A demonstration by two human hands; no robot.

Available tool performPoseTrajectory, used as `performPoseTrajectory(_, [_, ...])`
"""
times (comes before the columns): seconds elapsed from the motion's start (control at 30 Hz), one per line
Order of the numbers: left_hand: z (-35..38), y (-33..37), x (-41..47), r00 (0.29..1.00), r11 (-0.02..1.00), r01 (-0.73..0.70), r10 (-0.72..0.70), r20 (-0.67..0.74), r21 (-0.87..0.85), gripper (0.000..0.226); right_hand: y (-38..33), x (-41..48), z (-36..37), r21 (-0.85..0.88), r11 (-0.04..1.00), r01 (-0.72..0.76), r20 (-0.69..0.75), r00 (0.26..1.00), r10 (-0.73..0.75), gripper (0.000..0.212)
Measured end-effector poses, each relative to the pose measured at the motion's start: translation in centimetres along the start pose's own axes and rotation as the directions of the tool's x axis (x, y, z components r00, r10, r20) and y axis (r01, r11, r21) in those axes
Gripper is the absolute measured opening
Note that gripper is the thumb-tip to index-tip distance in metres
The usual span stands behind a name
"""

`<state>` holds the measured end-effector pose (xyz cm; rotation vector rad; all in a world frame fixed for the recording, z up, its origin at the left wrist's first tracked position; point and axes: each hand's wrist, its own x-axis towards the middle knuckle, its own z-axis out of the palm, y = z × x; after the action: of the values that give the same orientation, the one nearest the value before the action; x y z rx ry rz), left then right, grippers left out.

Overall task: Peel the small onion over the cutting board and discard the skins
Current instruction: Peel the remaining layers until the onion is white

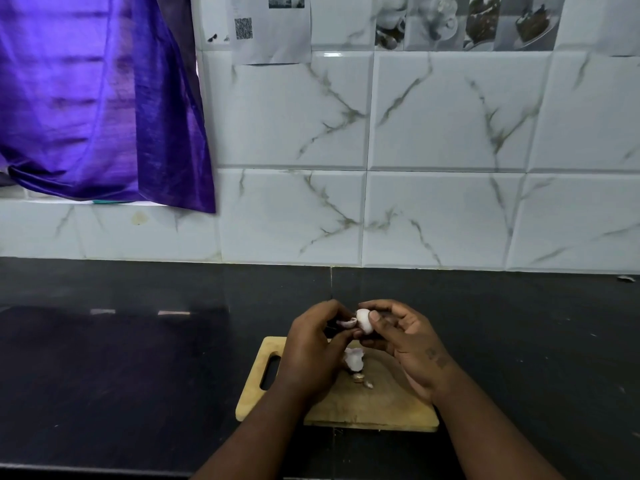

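A small, pale, partly peeled onion [364, 321] is held above the far edge of the wooden cutting board [381, 403]. My right hand [405, 341] grips it between thumb and fingers. My left hand [315, 351] pinches a curl of purplish skin [346, 322] that stands off the onion's left side. Loose skins [354, 361] lie on the board under my hands, with small brown scraps [362, 380] just in front of them.
The board, with a handle slot [269, 372] at its left end, lies on a black countertop [138, 341]. A marble-tiled wall [415, 202] rises behind. A purple curtain [97, 98] hangs at the upper left.
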<state>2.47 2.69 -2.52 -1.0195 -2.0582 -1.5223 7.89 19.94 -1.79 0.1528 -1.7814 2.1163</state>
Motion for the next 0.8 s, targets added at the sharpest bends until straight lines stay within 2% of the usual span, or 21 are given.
performPoseTrajectory(0.1, [0.02, 0.05, -0.03, 0.998, 0.999, 0.033, -0.032, 0.045, -0.024, 0.028, 0.16, -0.01, -0.05, -0.046, 0.999, 0.023, -0.023, 0.999, -0.024, 0.02])
performPoseTrajectory(0.27, [0.05, 0.22, -0.02, 0.992, 0.996, 0.084, -0.084, 0.093, 0.006, 0.017, 0.39, 0.18, 0.11, -0.068, 0.998, 0.016, -0.058, 0.998, -0.02, 0.019])
performPoseTrajectory(0.4, [0.15, 0.27, -0.07, 0.985, 0.984, 0.13, -0.143, 0.095, 0.125, 0.013, 0.13, 0.28, 0.0, -0.039, 0.999, -0.013, -0.093, 0.996, 0.009, 0.017])
performPoseTrajectory(0.7, [0.34, 0.35, -0.21, 0.995, 0.971, 0.05, -0.068, 0.07, 0.233, 0.014, 0.1, 0.14, 0.03, -0.065, 0.998, 0.001, -0.048, 0.999, -0.004, 0.013])
performPoseTrajectory(0.8, [0.43, 0.66, -0.33, 0.996, 0.944, -0.017, -0.012, 0.086, 0.33, 0.017, 0.09, 0.08, 0.11, -0.096, 0.995, 0.02, -0.049, 0.998, -0.025, 0.012])
